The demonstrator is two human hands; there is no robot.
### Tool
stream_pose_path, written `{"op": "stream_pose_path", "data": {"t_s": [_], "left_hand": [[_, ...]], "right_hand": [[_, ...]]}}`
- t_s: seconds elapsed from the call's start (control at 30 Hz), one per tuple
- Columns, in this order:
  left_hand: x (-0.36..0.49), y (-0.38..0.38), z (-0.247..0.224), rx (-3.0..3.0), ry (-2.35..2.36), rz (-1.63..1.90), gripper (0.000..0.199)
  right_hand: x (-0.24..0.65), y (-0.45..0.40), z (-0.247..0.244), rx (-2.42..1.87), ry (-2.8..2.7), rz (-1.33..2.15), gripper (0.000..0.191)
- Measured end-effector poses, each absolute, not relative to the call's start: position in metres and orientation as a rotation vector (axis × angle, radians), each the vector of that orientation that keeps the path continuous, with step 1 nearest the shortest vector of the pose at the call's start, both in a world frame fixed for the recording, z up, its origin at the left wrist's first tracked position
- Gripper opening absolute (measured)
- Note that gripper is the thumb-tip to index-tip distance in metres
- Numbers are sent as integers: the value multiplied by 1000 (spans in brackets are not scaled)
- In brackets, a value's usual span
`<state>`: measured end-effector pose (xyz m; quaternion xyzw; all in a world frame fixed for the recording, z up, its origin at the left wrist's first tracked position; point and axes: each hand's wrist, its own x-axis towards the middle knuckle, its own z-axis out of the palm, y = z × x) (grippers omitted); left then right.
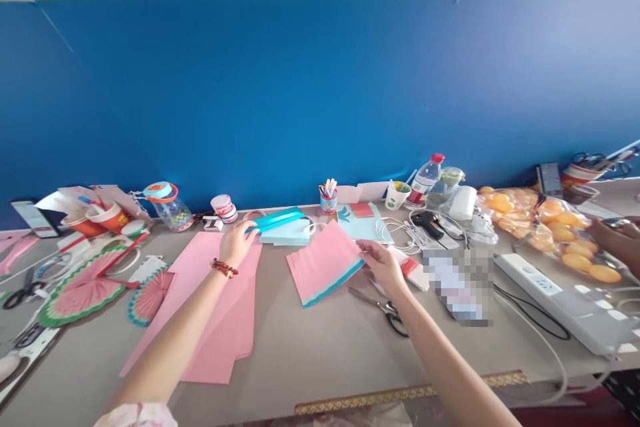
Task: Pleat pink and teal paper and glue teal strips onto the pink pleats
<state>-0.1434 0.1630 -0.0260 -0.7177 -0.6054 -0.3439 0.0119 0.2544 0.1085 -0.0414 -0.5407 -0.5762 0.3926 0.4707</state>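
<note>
My left hand (237,245), with a beaded bracelet at the wrist, reaches to the back of the table, its fingers closed on the end of a bright blue paper strip (280,218). That strip lies over a stack of light blue paper (286,233). In my right hand (383,260) is the right corner of a pink sheet (325,260) with a blue and white band along its lower edge. Larger pink sheets (215,333) lie beneath my left forearm. Scissors (385,310) rest beside my right wrist.
Pleated paper fans (83,283) and orange cups lie left. A bottle (424,180), a white cup (397,195) and cables stand or lie behind. Right are bagged orange balls (560,230), a power strip (533,280) and another person's hand (617,243). A patterned ruler (370,402) lies at the front.
</note>
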Motion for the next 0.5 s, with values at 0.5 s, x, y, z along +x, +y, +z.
{"op": "stream_pose_path", "data": {"t_s": [0.5], "left_hand": [[-138,70,17,-2619,-1776,-1588,17]], "right_hand": [[256,128,38,-1193,-1622,1097,31]]}}
